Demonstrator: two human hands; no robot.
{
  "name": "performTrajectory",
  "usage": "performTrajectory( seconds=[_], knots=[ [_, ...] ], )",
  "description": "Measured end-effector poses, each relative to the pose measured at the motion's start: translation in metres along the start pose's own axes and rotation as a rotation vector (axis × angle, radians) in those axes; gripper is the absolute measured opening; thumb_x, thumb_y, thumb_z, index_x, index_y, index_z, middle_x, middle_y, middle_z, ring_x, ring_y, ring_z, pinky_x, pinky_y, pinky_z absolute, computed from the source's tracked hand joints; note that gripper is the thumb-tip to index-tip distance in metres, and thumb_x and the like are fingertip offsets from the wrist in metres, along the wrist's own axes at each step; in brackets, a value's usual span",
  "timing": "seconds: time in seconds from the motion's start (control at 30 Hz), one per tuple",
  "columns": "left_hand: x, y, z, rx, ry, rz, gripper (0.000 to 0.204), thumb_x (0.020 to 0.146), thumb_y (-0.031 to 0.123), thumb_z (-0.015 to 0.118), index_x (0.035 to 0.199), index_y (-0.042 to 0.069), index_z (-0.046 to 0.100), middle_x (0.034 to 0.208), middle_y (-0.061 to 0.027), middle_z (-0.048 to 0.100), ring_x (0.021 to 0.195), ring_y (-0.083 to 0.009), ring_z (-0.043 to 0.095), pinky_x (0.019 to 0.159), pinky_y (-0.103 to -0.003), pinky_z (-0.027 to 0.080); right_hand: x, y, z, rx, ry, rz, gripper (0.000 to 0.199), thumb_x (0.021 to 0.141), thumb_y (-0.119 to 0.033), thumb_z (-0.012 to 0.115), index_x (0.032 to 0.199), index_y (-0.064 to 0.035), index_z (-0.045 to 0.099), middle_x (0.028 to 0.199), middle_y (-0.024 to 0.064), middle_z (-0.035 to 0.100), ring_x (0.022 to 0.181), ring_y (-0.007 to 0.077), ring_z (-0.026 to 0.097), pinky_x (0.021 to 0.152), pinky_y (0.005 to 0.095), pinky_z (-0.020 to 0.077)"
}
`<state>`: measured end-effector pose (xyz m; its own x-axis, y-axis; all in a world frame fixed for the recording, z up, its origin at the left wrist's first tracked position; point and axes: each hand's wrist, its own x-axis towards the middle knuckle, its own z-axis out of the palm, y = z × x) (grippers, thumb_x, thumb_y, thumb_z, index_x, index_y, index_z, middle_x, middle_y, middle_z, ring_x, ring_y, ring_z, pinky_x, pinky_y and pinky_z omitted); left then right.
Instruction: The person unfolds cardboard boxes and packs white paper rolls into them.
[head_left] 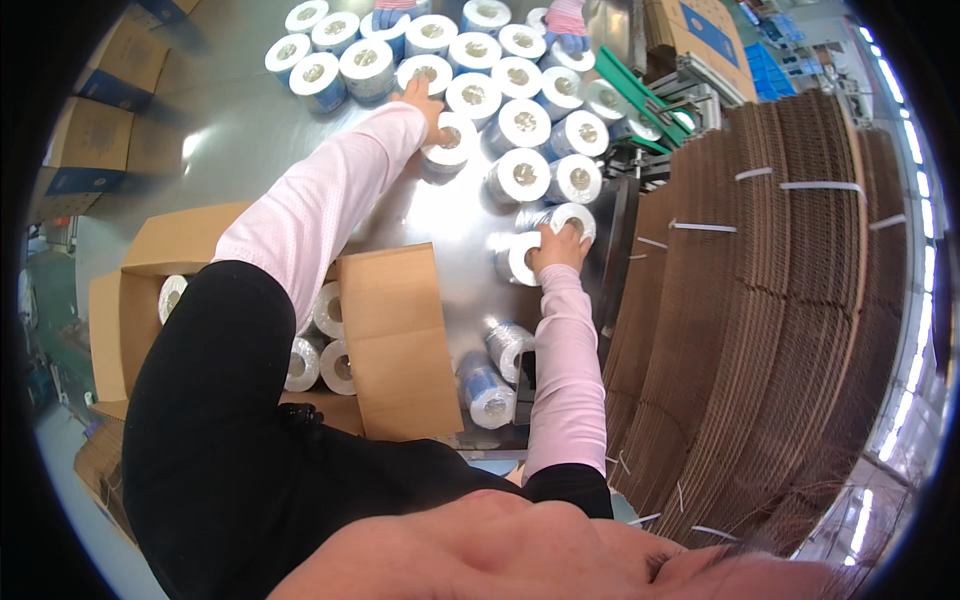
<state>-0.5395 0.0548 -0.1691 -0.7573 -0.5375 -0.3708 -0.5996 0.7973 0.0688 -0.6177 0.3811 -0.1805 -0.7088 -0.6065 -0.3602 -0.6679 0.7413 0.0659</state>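
Many white wrapped rolls with hollow cores and blue-printed sides stand on the metal table (235,135). My left hand (424,104) reaches to the near edge of the group. Its fingers lie at the core of one white roll (424,68), and its thumb side is at a nearer roll (450,150). My right hand (558,248) grips a pair at the table's right side: a far roll (574,216) and a nearer roll (517,262), fingers curled at their cores. Two more rolls, a tilted one (510,345) and a blue-sided one (485,390), lie closer to me.
An open cardboard box (400,340) with several rolls inside stands at near left, partly behind my left arm. Bundled flat cardboard (740,300) is stacked high on the right. A green rail (640,95) borders the far right. Another person's pink sleeves (566,18) reach the far rolls.
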Motion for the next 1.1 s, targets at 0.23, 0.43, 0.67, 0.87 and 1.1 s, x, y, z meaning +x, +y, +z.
performTrajectory(
  seconds=[0.23, 0.43, 0.67, 0.87, 1.1],
  knots=[
    [-0.004, -0.036, 0.004, -0.068, 0.086, 0.039, 0.036, 0.068, 0.024, 0.072, 0.102, 0.013, 0.069, 0.111, -0.0181, 0.058, 0.111, -0.0343, 0.052, 0.092, -0.043, 0.044, -0.037, -0.064, 0.024, 0.137, 0.103, 0.256, 0.053, 0.073, -0.038, 0.064, 0.122, -0.0199, 0.061, 0.123, 0.022, 0.05, 0.126, 0.0375, 0.04, 0.107, 0.0625, 0.0193],
    [-0.069, -0.114, -0.019, -0.972, 0.09, 0.045, 0.036, 0.071, 0.023, 0.072, 0.102, 0.006, 0.065, 0.098, -0.0105, 0.068, 0.089, -0.018, 0.064, 0.081, -0.028, 0.05, -0.117, -0.138, 0.072, 0.138, -0.024, -0.062, 0.038, 0.078, -0.034, 0.063, 0.113, -0.0187, 0.065, 0.113, 0.0155, 0.055, 0.115, 0.0328, 0.048, 0.102, 0.0579, 0.029],
    [-0.303, -0.141, -0.108, -1.433, 0.188, 0.795, 0.042, 0.076, 0.023, 0.074, 0.113, 0.008, 0.063, 0.104, -0.0077, 0.067, 0.096, -0.0211, 0.064, 0.082, -0.033, 0.051, -0.1, -0.092, -0.056, 1.696, 0.357, -0.207, 0.04, 0.09, -0.022, 0.061, 0.126, -0.0079, 0.053, 0.123, 0.0113, 0.056, 0.11, 0.0261, 0.056, 0.094, 0.0416, 0.0465],
    [-0.44, -0.174, -0.043, -1.377, -0.29, 0.24, 0.035, 0.067, 0.02, 0.075, 0.098, 0.006, 0.068, 0.099, -0.0156, 0.066, 0.09, -0.029, 0.063, 0.08, -0.037, 0.051, -0.202, -0.171, -0.223, 1.132, -0.094, -1.272, 0.04, 0.073, -0.017, 0.073, 0.111, -0.0068, 0.065, 0.107, 0.0138, 0.067, 0.098, 0.0247, 0.065, 0.09, 0.0365, 0.0508],
    [-0.443, -0.166, 0.008, -0.106, 0.12, 0.702, 0.036, 0.067, 0.021, 0.072, 0.1, 0.009, 0.067, 0.103, -0.019, 0.057, 0.102, -0.0372, 0.053, 0.089, -0.045, 0.043, -0.266, -0.262, -0.103, -0.12, 0.18, -0.976, 0.021, 0.077, -0.016, 0.059, 0.096, -0.0122, 0.068, 0.101, 0.0194, 0.058, 0.106, 0.0357, 0.052, 0.099, 0.0546, 0.0329]
  ],
)
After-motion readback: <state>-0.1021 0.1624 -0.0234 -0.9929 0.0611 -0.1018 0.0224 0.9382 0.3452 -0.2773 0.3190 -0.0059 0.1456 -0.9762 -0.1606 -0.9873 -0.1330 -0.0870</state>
